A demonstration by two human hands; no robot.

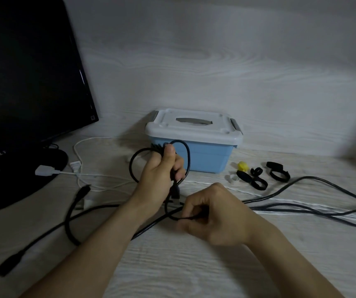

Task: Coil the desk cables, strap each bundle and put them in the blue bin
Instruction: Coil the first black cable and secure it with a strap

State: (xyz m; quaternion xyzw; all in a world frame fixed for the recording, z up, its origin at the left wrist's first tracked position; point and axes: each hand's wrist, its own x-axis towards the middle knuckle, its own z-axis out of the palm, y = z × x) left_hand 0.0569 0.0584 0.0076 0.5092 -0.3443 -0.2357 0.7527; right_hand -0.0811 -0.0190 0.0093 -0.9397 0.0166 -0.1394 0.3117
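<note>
Behind both hands' fingers gripping the black cable (132, 166), lidded blue bin (202, 157); straps (258, 176) lie right.

Pale wood-grain desk (194, 265), matt — smooth plastic blue bin (207, 157), glossy black monitor (28, 72).

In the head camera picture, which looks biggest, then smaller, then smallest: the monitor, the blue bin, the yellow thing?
1. Monitor, by far the largest in the view.
2. Blue bin.
3. Yellow thing, tiny, beside the straps.
The monitor stands a bit nearer the camera, but the order is not in doubt.
</note>
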